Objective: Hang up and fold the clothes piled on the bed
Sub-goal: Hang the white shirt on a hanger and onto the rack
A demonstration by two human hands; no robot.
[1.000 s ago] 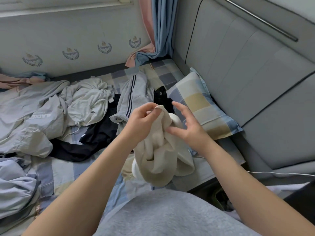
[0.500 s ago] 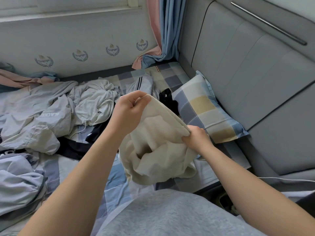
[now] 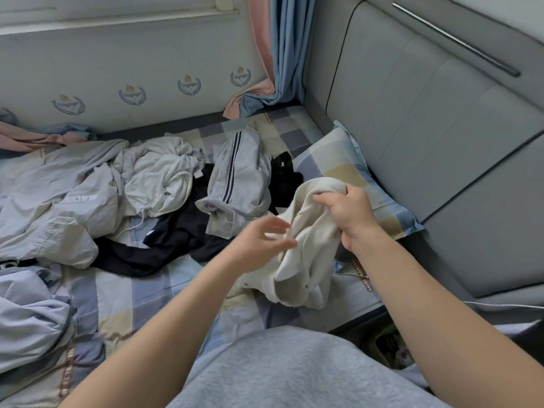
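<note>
Here, right hand (image 3: 351,213) bunches a cream top (image 3: 306,248) clear of the bed (image 3: 164,293), while left hand (image 3: 262,245), fingers (image 3: 276,226) spread, seeks an edge.

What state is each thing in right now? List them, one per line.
Cream garment: bunched, held up by the right hand.
Right hand: closed on the garment's ribbed edge.
Left hand: open, fingers at the cloth, not gripping.
Grey striped trousers: crumpled, unfolded.
Black garment: spread loosely, unfolded.
White shirt: rumpled.
Pillow: lying against the headboard.
</note>
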